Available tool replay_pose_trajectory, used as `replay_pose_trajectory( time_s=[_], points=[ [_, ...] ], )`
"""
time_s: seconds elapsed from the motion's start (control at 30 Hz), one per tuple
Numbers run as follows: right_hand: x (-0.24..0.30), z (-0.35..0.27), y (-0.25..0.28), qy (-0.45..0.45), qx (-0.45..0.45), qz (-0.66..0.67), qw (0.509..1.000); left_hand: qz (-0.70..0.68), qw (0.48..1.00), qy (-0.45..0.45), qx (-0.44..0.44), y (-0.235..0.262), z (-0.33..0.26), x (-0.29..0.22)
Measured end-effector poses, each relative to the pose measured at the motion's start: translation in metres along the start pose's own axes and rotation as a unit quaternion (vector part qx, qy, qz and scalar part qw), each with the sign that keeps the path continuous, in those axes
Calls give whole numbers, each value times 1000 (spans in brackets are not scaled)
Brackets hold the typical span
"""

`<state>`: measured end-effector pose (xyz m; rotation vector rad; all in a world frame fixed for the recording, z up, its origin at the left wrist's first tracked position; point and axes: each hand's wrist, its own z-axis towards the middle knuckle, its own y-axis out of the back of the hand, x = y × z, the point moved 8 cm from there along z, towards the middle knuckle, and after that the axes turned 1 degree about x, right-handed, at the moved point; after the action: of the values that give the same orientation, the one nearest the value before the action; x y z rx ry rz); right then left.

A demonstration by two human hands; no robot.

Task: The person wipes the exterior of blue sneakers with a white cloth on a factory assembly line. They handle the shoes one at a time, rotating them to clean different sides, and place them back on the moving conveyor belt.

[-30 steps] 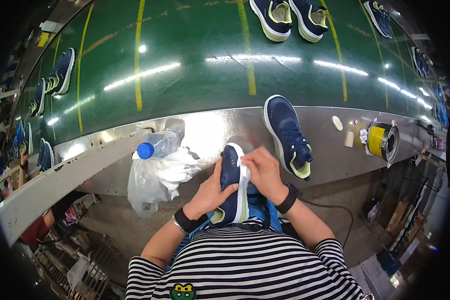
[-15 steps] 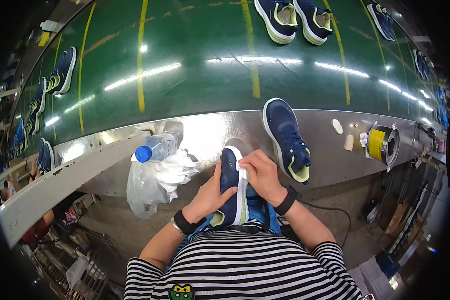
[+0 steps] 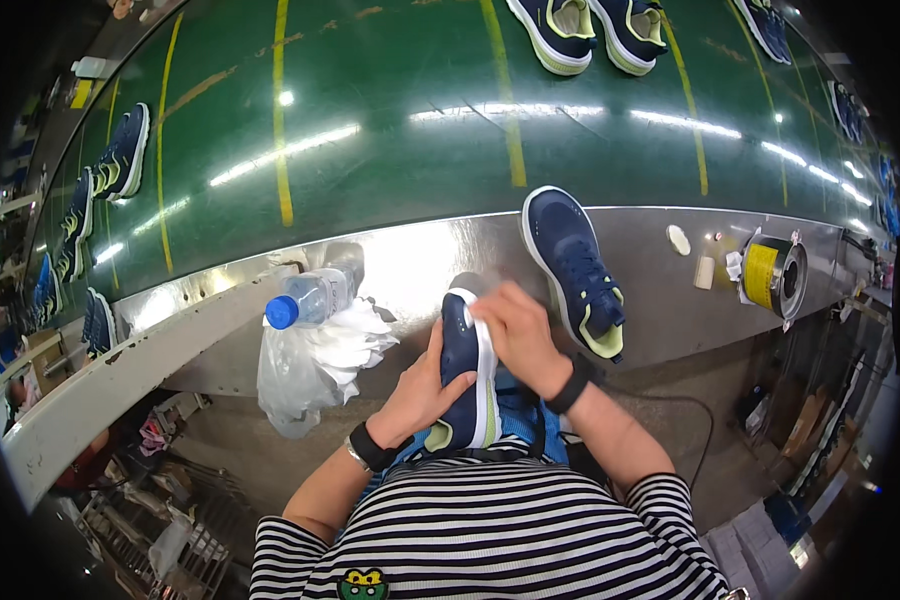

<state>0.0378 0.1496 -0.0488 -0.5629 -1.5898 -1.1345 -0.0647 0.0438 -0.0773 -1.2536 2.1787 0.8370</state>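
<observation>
A dark navy sneaker (image 3: pixel 458 352) with a white sole and lime lining is held in front of me, toe pointing away. My left hand (image 3: pixel 417 393) grips its left side, the thumb lying across the upper. At the toe's right edge is my right hand (image 3: pixel 518 335), its fingers pinched on a small white piece, seemingly cloth or tissue, partly hidden and blurred. It touches the sole's rim near the toe. A second navy sneaker (image 3: pixel 570 262) lies to the right on the metal ledge, its toe reaching the belt's edge.
Beyond the ledge (image 3: pixel 650 290) runs a green belt (image 3: pixel 370 160) with yellow lines and several sneakers. Left of my hands are a blue-capped bottle (image 3: pixel 310 300), white cloths (image 3: pixel 348 345) in a plastic bag, and a pale metal bar (image 3: pixel 160 350). A yellow-labelled tin (image 3: pixel 762 275) lies on the right.
My right hand has moved slightly up toward the toe and turned, drawing the white piece along with it. My left hand keeps its hold on the sneaker. The whole view has shifted a little.
</observation>
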Motion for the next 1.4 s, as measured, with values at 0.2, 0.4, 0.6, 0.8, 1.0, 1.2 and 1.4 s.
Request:
replay_pose_trajectory(
  time_s=[0.2,0.4,0.6,0.8,1.0,1.2,1.4],
  points=[
    [-9,12,-8,-34,22,18,999,-23,1000,11,3,2,-1,5],
    [-3,-53,2,-36,25,10,999,-56,998,-14,-12,1,-1,10],
    [-5,-78,12,-127,7,88,988,-46,998,-26,-23,5,-1,10],
    [3,-52,2,-38,-57,58,996,-62,998,-30,3,7,2,20],
    [20,-102,1,-23,130,59,990,-107,993,-37,-21,8,10,12],
    [17,-114,95,-104,-33,122,987,-108,989,-52,-84,39,30,-10],
    [-58,-108,207,-126,-316,-37,940,115,981,-53,-145,39,52,-51]
  ],
)
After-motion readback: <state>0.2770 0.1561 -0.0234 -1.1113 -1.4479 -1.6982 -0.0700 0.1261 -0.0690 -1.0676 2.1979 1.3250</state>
